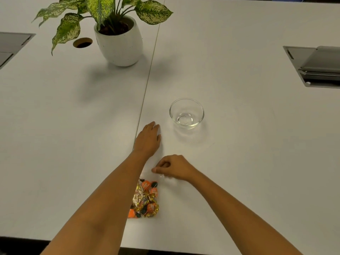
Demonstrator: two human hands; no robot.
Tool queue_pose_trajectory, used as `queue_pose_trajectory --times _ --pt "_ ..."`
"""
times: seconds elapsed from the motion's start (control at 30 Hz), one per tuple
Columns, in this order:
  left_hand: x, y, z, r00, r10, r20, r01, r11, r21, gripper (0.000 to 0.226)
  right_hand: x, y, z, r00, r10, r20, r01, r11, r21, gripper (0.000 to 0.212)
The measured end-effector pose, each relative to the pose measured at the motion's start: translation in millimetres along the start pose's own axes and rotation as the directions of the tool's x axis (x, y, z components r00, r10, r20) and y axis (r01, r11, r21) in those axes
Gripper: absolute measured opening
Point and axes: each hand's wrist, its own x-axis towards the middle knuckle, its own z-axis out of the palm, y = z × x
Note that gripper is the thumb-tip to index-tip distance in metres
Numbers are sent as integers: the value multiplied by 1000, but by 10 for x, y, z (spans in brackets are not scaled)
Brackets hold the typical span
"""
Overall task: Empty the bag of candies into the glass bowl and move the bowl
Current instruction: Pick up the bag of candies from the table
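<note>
You have two hands in view, the left hand [148, 138] and the right hand [173, 167], one glass bowl [186, 113], one bag of candies [146, 198], one potted plant [119, 41], and two hatches set into the counter [239, 52]: one hatch [12, 46] on the left, the other [316, 66] on the right.

I see a white tabletop [239, 43] with a centre seam, a potted plant [117, 41] beside a round cable hole [82, 42], and grey hatches at left [12, 46] and right [314, 65].

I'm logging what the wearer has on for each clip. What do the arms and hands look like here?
Both forearms are bare up to the frame edge: no sleeves show. The left hand and right hand wear no gloves, and no watch, bracelet or ring can be seen on them.
</note>
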Motion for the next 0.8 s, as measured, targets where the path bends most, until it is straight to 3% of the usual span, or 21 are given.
queue_pose_trajectory --times 0.1,0.37,0.47,0.57,0.67,0.8 --pt "18 -6 -27 999 -17 30 19 999 -46 48 11 -53 76 998 -8 63 10 999 -38 36" --pt "70 -6 -183 991 -73 109 93 977 -192 43 -127 -236 -75 989 -77 127 57 986 155 24" --pt "128 61 -363 988 -119 95 143 941 -307 35 -215 -426 -259 983 -121 136 103 985 137 19" --pt "196 200 -691 980 -130 153 188 868 -460 31 -283 -622 -504 979 -188 81 187 982 21 14" --pt "201 357 -1093 951 -16 310 199 798 -569 35 -289 -786 -811 969 -246 -7 246 969 -41 12" --pt "185 508 -1513 951 40 306 115 874 -473 41 -255 -986 -1285 950 -269 -157 265 963 -48 14"
